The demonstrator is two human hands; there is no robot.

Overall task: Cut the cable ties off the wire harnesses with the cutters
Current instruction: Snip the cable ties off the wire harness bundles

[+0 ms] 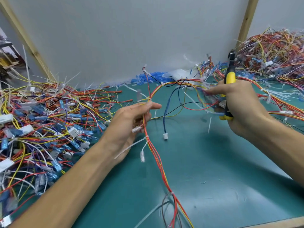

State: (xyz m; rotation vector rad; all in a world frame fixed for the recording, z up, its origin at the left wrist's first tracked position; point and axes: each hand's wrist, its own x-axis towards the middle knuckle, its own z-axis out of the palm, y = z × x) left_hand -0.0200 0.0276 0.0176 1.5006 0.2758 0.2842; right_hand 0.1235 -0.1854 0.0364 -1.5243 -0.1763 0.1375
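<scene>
Left hand (128,125) pinches red-yellow harness (158,155) | right hand (241,109) grips yellow cutters (230,76), nose up | advice: tension bundle, nip cable tie (148,99) clear of insulation

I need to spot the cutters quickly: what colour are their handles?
The cutters' handles are yellow with black trim, clearest in the head view.

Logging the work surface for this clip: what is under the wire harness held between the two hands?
A green mat lies under the harness, with a few white tie scraps on it. What the left forearm and the wire pile cover cannot be seen.
</scene>
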